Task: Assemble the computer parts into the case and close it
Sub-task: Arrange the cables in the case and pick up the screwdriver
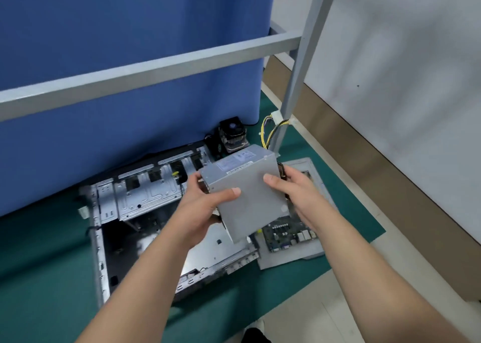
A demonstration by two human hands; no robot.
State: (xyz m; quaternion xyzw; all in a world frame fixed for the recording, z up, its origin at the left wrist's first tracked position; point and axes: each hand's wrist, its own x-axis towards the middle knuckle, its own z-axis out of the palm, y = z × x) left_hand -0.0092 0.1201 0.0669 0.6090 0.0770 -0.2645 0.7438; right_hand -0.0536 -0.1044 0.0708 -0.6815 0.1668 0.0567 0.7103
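Note:
I hold a grey metal power supply box (247, 186) in the air with both hands. My left hand (203, 210) grips its left edge, thumb across the top face. My right hand (294, 194) grips its right side, thumb on top. Yellow and black cables (273, 129) trail from the box's far end. Below it, the open computer case (135, 212) lies on its side on a green mat (46, 264). A motherboard (283, 234) rests on a grey side panel (309, 254) to the right of the case. A CPU cooler with fan (231, 134) sits beyond the case.
A grey metal frame, with a crossbar (156, 72) and an upright post (302, 64), stands over the work area. A blue curtain (130, 56) hangs behind the case. Pale tiled floor (325, 303) and a white wall (403, 69) lie to the right of the mat.

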